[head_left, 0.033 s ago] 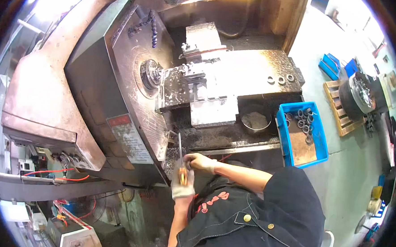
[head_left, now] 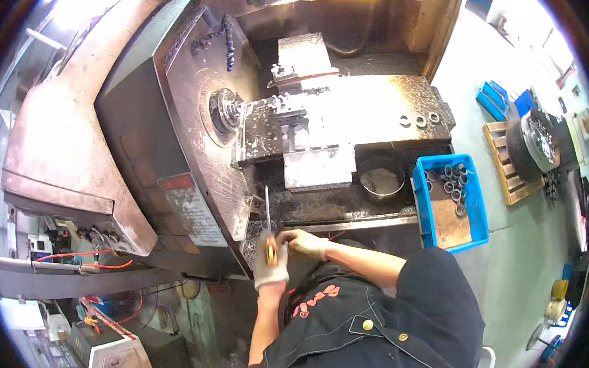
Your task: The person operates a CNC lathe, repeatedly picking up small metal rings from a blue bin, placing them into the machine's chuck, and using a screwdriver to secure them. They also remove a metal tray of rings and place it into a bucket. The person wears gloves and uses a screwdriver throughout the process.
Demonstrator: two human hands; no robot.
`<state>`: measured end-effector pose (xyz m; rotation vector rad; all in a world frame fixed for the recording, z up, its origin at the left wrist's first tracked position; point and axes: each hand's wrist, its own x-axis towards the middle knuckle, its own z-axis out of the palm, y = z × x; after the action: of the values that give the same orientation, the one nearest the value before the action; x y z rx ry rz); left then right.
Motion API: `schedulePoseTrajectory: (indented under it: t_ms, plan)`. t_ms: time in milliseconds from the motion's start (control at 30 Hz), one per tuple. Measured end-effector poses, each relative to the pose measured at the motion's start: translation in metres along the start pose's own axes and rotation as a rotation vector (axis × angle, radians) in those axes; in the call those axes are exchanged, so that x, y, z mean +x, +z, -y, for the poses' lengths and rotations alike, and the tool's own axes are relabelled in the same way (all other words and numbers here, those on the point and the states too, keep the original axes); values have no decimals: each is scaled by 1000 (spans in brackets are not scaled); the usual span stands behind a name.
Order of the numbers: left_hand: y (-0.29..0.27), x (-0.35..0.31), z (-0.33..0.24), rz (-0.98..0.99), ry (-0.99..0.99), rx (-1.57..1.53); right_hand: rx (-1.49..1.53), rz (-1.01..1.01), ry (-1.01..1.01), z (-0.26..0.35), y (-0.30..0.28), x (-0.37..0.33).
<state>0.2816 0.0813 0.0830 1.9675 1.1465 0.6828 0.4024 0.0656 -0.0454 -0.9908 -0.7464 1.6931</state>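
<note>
My left hand (head_left: pixel 271 273), in a pale glove, is closed around the yellow-brown handle of a long thin metal tool (head_left: pixel 267 206). The shank points away from me, toward the machine; whether it is a file cannot be told. Close on its right, my right hand (head_left: pixel 305 243), also gloved, has its fingers curled in beside the handle's upper end. A small dark thing shows at those fingertips, too small to name. Both hands are in front of my body, near the front edge of an open lathe (head_left: pixel 293 218).
A round chuck (head_left: pixel 226 110) juts from the lathe's left wall. Three metal rings (head_left: pixel 420 121) rest on its bed, above a round pan (head_left: pixel 381 181). To the right, a blue bin (head_left: pixel 484 224) holds several rings. Farther right is a wooden pallet (head_left: pixel 497 158).
The tool and my left hand have shifted slightly away from me, toward the lathe. My right hand has moved a little to the right.
</note>
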Motion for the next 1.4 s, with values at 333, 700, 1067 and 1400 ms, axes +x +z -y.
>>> schedulePoseTrajectory:
  t_ms: [333, 700, 1067, 1400]
  plan:
    - [65, 188, 22, 121, -327, 360, -187, 391, 112, 30, -38, -91]
    - [58, 221, 9, -39, -344, 363, -720, -41, 38, 45, -49, -76]
    - [44, 187, 65, -93, -507, 312, -966, 173, 243, 27, -54, -17]
    - [51, 182, 41, -173, -306, 206, -1079, 388, 110, -9, -68, -20]
